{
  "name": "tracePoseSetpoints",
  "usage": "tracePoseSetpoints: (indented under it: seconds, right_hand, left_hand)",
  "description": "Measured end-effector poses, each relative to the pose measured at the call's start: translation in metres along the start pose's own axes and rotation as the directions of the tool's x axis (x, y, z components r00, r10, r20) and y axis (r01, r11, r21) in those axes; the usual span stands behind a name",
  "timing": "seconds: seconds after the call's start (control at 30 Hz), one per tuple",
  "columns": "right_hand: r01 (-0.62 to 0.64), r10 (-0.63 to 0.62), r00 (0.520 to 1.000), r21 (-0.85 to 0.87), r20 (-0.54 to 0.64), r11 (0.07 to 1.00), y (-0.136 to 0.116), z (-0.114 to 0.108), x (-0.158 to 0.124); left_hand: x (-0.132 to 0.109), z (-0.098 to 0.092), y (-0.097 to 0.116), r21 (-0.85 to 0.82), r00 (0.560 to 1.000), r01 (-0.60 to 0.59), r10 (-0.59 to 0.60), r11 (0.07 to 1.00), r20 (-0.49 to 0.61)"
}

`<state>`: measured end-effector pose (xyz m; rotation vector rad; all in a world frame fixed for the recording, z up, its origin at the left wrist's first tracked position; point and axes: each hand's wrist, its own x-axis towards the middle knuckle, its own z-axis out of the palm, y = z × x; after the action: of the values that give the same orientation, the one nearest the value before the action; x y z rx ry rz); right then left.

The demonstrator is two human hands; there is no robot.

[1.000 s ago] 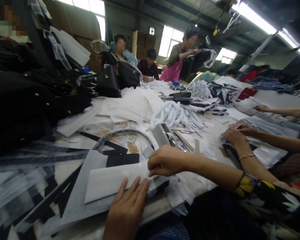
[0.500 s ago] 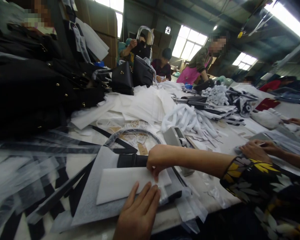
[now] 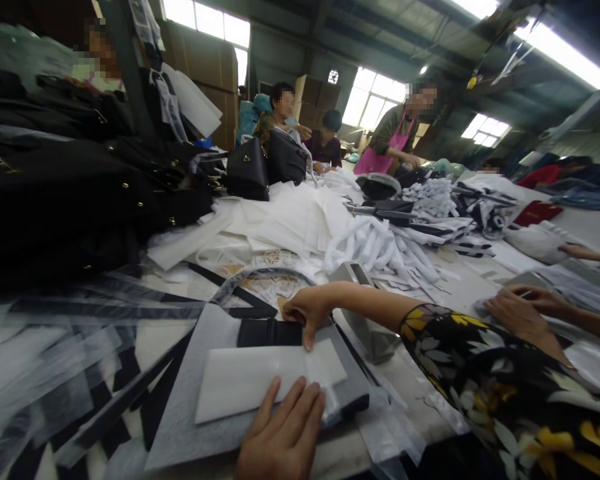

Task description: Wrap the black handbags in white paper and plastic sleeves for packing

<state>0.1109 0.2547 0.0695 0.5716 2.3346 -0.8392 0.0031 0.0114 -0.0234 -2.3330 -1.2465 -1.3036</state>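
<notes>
A flat black handbag point(image 3: 350, 407), partly covered by grey wrapping sheet point(image 3: 180, 413), lies in front of me with its film-wrapped handle point(image 3: 260, 272) pointing away. On it rests a folded white foam sheet point(image 3: 250, 380), crossed near its right end by a clear shiny strip point(image 3: 323, 377). My left hand point(image 3: 283, 430) lies flat, fingers stretched, over the foam's lower edge and the strip's side. At the bag's black upper band point(image 3: 260, 332), my right hand point(image 3: 310, 310) is closed, thumb down in front and fingers curled over the top edge.
A grey tape dispenser point(image 3: 373, 330) stands right of the bag. Beyond lie white foam sheets point(image 3: 290, 217) and white wrapped handles point(image 3: 365, 247). Black bags point(image 3: 55, 200) pile up left. A co-worker's hands point(image 3: 525, 313) work at the right; other people stand farther back.
My right hand has moved up from the clear strip on the foam to the bag's black upper band. My left hand stays on the foam. The view has shifted slightly.
</notes>
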Motion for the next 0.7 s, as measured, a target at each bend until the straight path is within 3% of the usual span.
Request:
tracePoseSetpoints:
  seconds: [0.1,0.23,0.33,0.4,0.47,0.53,0.6,0.7]
  right_hand:
    - [0.004,-0.004,1.000,0.126,-0.002,0.992,0.010,0.001,0.007]
    - [-0.037,0.043,0.998,0.157,-0.037,0.987,0.014,0.001,0.005]
    - [-0.080,0.101,0.982,0.137,-0.158,0.987,0.015,-0.002,-0.004]
    - [-0.136,0.163,0.935,0.106,-0.315,0.985,0.013,-0.004,-0.015]
    - [-0.192,0.207,0.853,0.081,-0.479,0.978,0.009,0.000,-0.029]
    - [-0.207,0.206,0.796,0.063,-0.569,0.976,0.000,0.010,-0.041]
    - [-0.180,0.178,0.816,0.051,-0.550,0.982,-0.009,0.025,-0.050]
    - [-0.132,0.148,0.896,0.069,-0.418,0.989,-0.017,0.044,-0.051]
  left_hand:
    - [-0.001,-0.002,-0.004,0.040,0.998,-0.051,0.049,0.998,0.043]
    - [0.005,-0.012,-0.008,0.114,0.981,-0.156,0.140,0.981,0.134]
    - [0.009,-0.016,-0.008,0.138,0.980,-0.174,0.158,0.975,0.119]
    - [0.009,-0.016,-0.009,0.150,0.977,-0.188,0.170,0.971,0.128]
    - [0.007,-0.015,-0.011,0.157,0.971,-0.210,0.188,0.965,0.145]
    - [0.004,-0.015,-0.013,0.162,0.966,-0.229,0.202,0.960,0.163]
    - [0.001,-0.015,-0.013,0.161,0.964,-0.232,0.203,0.959,0.173]
    - [0.003,-0.016,-0.009,0.146,0.969,-0.210,0.186,0.967,0.163]
